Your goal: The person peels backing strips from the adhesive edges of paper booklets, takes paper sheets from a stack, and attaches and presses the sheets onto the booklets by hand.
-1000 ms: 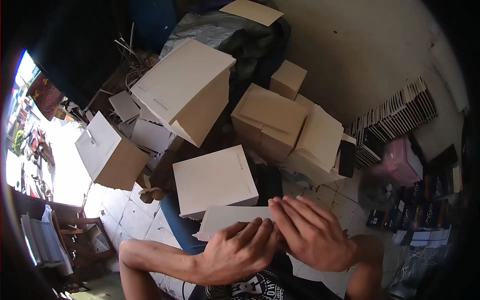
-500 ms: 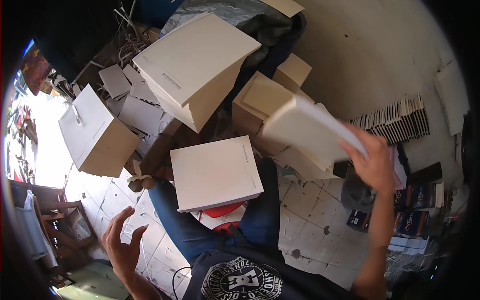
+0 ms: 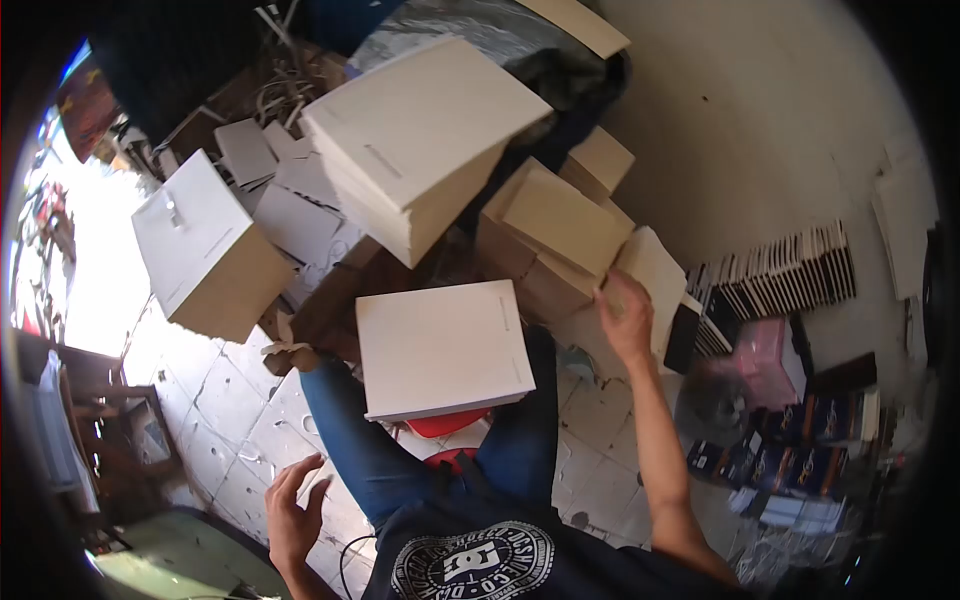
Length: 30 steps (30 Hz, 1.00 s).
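Note:
My left hand (image 3: 294, 515) is raised beside my left thigh, thumb and fingers apart, holding nothing. My right hand (image 3: 628, 315) is in front of a pale stack of paper (image 3: 663, 272) on the right. Its fingers are loosely bent and nothing shows between them. Just beyond the fingertips lies a cream paper block (image 3: 567, 218) on top of a larger pile (image 3: 512, 245). Between my knees sits a squared stack of white printed sheets (image 3: 442, 345), small print along its right side.
A tall printed paper stack (image 3: 425, 120) stands ahead, and another (image 3: 195, 235) stands to the left by paper offcuts (image 3: 300, 215). A row of dark-edged books (image 3: 785, 275) lines the right wall. Blue boxes (image 3: 810, 455) and a pink-wrapped bundle (image 3: 765, 360) lie nearer.
My right hand has moved left and inward, and the paper block it held is out of its grip. My left hand has shifted right and lower. The view has turned slightly.

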### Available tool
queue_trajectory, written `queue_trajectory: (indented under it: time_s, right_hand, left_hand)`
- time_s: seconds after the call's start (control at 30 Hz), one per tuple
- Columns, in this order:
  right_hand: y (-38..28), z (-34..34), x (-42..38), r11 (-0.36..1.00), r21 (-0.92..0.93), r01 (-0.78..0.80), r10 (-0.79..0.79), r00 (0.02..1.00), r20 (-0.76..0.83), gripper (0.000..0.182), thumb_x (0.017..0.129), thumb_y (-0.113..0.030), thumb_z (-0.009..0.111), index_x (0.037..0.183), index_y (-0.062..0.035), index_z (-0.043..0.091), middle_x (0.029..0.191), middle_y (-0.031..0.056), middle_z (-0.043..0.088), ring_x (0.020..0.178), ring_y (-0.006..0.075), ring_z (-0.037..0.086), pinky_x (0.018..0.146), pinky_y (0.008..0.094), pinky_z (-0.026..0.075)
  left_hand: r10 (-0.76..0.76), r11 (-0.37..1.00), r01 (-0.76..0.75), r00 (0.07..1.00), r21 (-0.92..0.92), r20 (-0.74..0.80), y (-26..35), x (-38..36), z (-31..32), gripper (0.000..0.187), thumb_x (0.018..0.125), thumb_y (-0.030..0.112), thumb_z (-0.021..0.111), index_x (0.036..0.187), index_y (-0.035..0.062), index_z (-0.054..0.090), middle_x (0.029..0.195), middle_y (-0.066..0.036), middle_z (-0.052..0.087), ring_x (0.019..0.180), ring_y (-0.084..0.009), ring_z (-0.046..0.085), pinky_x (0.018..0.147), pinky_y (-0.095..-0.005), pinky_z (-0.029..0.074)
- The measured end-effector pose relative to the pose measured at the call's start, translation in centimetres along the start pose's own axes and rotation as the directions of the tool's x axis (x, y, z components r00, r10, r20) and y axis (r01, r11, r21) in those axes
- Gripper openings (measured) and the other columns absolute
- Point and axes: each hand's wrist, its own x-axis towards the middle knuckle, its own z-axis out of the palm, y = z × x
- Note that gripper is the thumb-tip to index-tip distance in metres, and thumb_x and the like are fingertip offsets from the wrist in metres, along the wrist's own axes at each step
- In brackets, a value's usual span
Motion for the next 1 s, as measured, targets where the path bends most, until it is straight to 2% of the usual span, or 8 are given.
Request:
queue_trajectory:
  time_s: [0.27, 0.4, 0.47, 0.57, 0.7, 0.8, 0.9, 1.0]
  right_hand:
    - [11.0, -3.6, -4.3, 0.969, -0.197, -0.148, 0.193, 0.953, 0.234, 0.104, 0.074, -0.053, 0.08, 0.146, 0.0075, 0.034, 0.148, 0.0286, 0.04, 0.14, 0.0362, 0.039, 0.115, 0.0406, 0.035]
    - [9.6, 0.0, -6.5, 0.98, -0.102, -0.17, 0.172, 0.985, 0.009, 0.045, 0.091, -0.027, 0.07, 0.123, 0.0039, 0.063, 0.122, 0.0221, 0.065, 0.12, 0.033, 0.06, 0.098, 0.0387, 0.05]
    - [10.2, -0.4, -7.4, 0.952, 0.06, -0.3, 0.301, 0.954, -0.006, 0.037, 0.093, -0.021, 0.066, 0.121, 0.0037, 0.064, 0.117, 0.0223, 0.067, 0.11, 0.0334, 0.066, 0.089, 0.0375, 0.054]
    - [5.4, -3.3, -7.9, 0.996, 0.027, -0.09, 0.094, 0.946, -0.31, 0.027, 0.097, -0.011, 0.059, 0.117, 0.006, 0.066, 0.107, 0.022, 0.07, 0.09, 0.0346, 0.072, 0.072, 0.0368, 0.055]
    - [-6.9, -6.9, -13.6, 0.988, 0.154, -0.031, 0.044, 0.995, -0.086, 0.032, 0.091, -0.011, 0.063, 0.117, 0.0088, 0.064, 0.113, 0.0237, 0.068, 0.097, 0.037, 0.07, 0.082, 0.0379, 0.055]
    - [-10.3, -8.8, -15.2, 0.943, 0.332, -0.033, 0.017, 0.999, 0.049, 0.04, 0.088, -0.018, 0.067, 0.119, 0.0073, 0.064, 0.121, 0.0244, 0.065, 0.111, 0.04, 0.064, 0.097, 0.0401, 0.05]
    - [-9.2, -9.7, -14.0, 0.964, 0.199, -0.179, 0.248, 0.874, -0.418, 0.043, 0.088, -0.017, 0.068, 0.123, 0.0069, 0.061, 0.119, 0.0225, 0.067, 0.116, 0.0377, 0.062, 0.101, 0.0433, 0.046]
    - [-7.5, -9.4, -15.8, 0.541, 0.741, -0.397, 0.395, 0.898, 0.193, 0.03, 0.093, -0.011, 0.065, 0.118, 0.0049, 0.061, 0.106, 0.0095, 0.069, 0.099, 0.0168, 0.064, 0.09, 0.03, 0.048]
  left_hand:
    - [0.465, 0.867, -0.416, 0.874, -0.275, 0.144, 7.9, 5.2, 5.1, 0.032, 0.078, -0.01, 0.061, 0.106, 0.0023, 0.069, 0.099, -0.014, 0.071, 0.099, -0.0317, 0.067, 0.088, -0.0396, 0.051]
    - [0.735, 0.661, -0.521, 0.593, -0.54, 0.329, 12.8, 7.7, 9.6, 0.045, 0.081, -0.004, 0.062, 0.125, 0.0042, 0.06, 0.104, -0.012, 0.068, 0.097, -0.0313, 0.064, 0.089, -0.0389, 0.049]
    - [0.712, 0.658, -0.317, 0.558, -0.683, 0.427, 16.0, 8.6, 11.5, 0.047, 0.085, 0.0, 0.063, 0.132, 0.0017, 0.055, 0.114, -0.016, 0.067, 0.104, -0.0304, 0.064, 0.092, -0.0361, 0.049]
    - [0.701, 0.584, -0.417, 0.692, -0.697, 0.174, 19.0, 9.5, 17.9, 0.064, 0.088, 0.013, 0.069, 0.145, 0.0015, 0.041, 0.133, -0.019, 0.057, 0.121, -0.03, 0.056, 0.101, -0.0372, 0.043]
    - [0.55, 0.579, -0.265, 0.825, -0.771, 0.13, 21.7, 8.5, 23.8, 0.064, 0.092, 0.021, 0.069, 0.144, -0.0022, 0.04, 0.127, -0.021, 0.06, 0.115, -0.0253, 0.059, 0.096, -0.037, 0.047]
    - [0.398, 0.688, -0.155, 0.898, -0.709, 0.189, 19.6, 6.8, 23.2, 0.031, 0.096, 0.012, 0.061, 0.122, -0.0042, 0.06, 0.093, -0.019, 0.069, 0.079, -0.0208, 0.065, 0.07, -0.0299, 0.052]
    - [0.32, 0.636, -0.035, 0.921, -0.771, 0.222, 15.9, 5.8, 17.9, 0.017, 0.1, 0.005, 0.054, 0.105, -0.0056, 0.066, 0.079, -0.01, 0.069, 0.07, -0.0113, 0.059, 0.061, -0.0267, 0.048]
    - [0.207, 0.699, 0.08, 0.929, -0.711, 0.308, 12.1, 4.4, 12.7, 0.02, 0.101, 0.009, 0.054, 0.107, -0.0072, 0.065, 0.082, -0.006, 0.068, 0.08, -0.0093, 0.06, 0.072, -0.0268, 0.05]
